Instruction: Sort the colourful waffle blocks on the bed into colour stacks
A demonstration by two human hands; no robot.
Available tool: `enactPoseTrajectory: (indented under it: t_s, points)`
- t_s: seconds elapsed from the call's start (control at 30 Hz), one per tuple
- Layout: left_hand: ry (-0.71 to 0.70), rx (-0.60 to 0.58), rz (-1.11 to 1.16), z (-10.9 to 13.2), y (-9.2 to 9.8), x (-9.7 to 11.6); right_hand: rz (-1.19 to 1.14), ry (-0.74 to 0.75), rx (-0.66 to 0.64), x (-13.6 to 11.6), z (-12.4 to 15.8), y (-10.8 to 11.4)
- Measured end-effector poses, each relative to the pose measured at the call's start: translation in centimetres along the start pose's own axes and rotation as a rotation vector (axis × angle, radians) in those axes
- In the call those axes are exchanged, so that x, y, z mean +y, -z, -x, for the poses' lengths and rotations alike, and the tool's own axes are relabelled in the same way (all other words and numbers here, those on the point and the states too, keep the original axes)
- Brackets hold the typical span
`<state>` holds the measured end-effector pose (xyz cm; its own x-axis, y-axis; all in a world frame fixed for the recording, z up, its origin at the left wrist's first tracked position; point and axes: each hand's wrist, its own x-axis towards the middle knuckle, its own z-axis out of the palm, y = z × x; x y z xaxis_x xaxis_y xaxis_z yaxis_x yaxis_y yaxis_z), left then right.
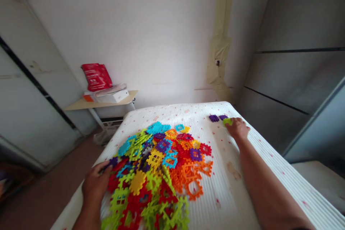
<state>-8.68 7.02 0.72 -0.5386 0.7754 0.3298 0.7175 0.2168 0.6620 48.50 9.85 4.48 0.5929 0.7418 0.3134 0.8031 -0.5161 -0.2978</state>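
Lime piece [228, 121] sits pinched in the right hand [238, 128], right of the pile [155, 158], likely to keep it separate. Left hand [96, 181] flanks the pile, grip unclear.

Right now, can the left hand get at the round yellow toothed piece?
Likely yes: the left hand is at the left edge of the pile, and the round yellow toothed piece lies on top, nothing seen covering it. The purple piece at that hand might need leaving first.
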Motion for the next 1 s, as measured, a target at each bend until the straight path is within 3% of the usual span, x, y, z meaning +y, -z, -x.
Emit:
enactPoseTrajectory:
  t_s: [0.13,0.2,0.3,0.43,0.6,0.73,1.0]
  points:
    - [0.039,-0.041,0.063,0.5,0.3,0.3,-0.095,0.225,0.296,-0.5,-0.4,-0.3]
    - [0.042,-0.022,0.098,0.6,0.4,0.4,-0.179,0.394,0.381,-1.4,-0.3,-0.5]
    - [0.046,0.018,0.111,0.8,0.9,1.1,-0.303,0.646,0.353,-3.5,0.5,-1.4]
    - [-0.076,-0.009,0.116,1.0,1.9,4.0,-0.386,0.862,0.179,-5.9,2.4,-3.6]
    - [-0.321,-0.296,-0.025,0.2,2.2,9.6,-0.350,0.855,-0.077,-6.6,3.8,-5.2]
    - [-0.404,-0.414,-0.105,-1.2,0.5,13.0,-0.324,0.840,-0.177,-6.5,3.9,-4.8]
    - [-0.424,-0.571,-0.379,-1.3,-4.1,15.9,-0.303,0.828,-0.202,-6.6,3.9,-4.9]
